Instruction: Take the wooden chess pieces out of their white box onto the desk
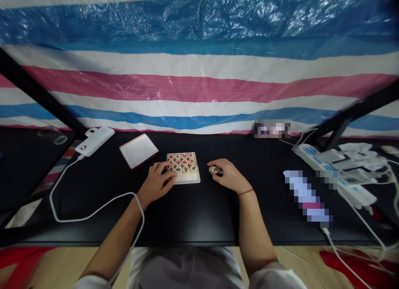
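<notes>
Several round Chinese chess pieces [184, 161] with red and black characters lie in rows in a small white box [188, 179]. Its near strip shows bare white bottom. My left hand [157, 182] grips the left side of this box, with fingers and thumb bent over its edge and partly covering the leftmost pieces. To the right of the box, my right hand [229, 176] is closed around a Chinese chess piece [215, 169] with a black character, just over the black table. Whether more pieces are under those fingers is hidden.
A box lid [139, 151] lies behind my left hand. A white power bank [95, 141] has its cable [93, 218] looping over my left forearm. Right of me are a blurred phone [307, 195] and power strips [336, 174]. Striped sheeting [199, 85] hangs behind the table.
</notes>
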### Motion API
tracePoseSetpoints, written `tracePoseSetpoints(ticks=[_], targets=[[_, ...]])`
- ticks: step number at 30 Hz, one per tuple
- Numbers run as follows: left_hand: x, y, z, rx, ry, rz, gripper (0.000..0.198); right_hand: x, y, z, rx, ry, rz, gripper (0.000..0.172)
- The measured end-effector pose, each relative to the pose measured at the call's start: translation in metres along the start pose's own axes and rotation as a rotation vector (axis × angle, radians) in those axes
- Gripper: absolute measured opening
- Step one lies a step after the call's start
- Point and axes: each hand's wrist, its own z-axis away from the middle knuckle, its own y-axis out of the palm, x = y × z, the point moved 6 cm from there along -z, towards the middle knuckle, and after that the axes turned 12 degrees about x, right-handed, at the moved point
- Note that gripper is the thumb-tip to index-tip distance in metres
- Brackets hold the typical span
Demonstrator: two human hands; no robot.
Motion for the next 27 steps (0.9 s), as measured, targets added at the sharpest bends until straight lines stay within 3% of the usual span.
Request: tracePoseSetpoints(ticks=[4, 7, 10, 14, 17, 21, 27], targets=[[-0.001, -0.002, 0.0, 0.009, 0.009, -0.01, 0.025, -0.003, -0.002, -0.001, -0.009, 0.015, -0.013, 0.028], [-0.007, -0.008, -0.004, -0.047, 0.015, -0.024, 0.029, 0.005, -0.007, -0.001, -0.087, 0.03, -0.086, 0.021], [-0.02, -0.011, -0.014, -0.118, 0.076, -0.045, 0.033, 0.024, -0.005, -0.004, -0.181, 0.003, -0.266, 0.026], [-0.034, -0.004, -0.027, -0.183, 0.184, -0.038, 0.039, 0.055, 0.012, -0.011, -0.18, -0.095, -0.47, 0.032], [-0.035, -0.001, -0.026, -0.251, 0.205, -0.004, 0.031, 0.066, 0.021, -0.014, -0.167, -0.117, -0.512, 0.031], [-0.027, -0.004, -0.019, -0.279, 0.11, 0.045, 0.018, 0.061, 0.025, -0.016, -0.133, -0.112, -0.545, 0.031], [-0.013, -0.015, -0.009, -0.24, -0.023, 0.046, 0.011, 0.037, 0.019, -0.015, -0.237, -0.021, -0.593, 0.033]])
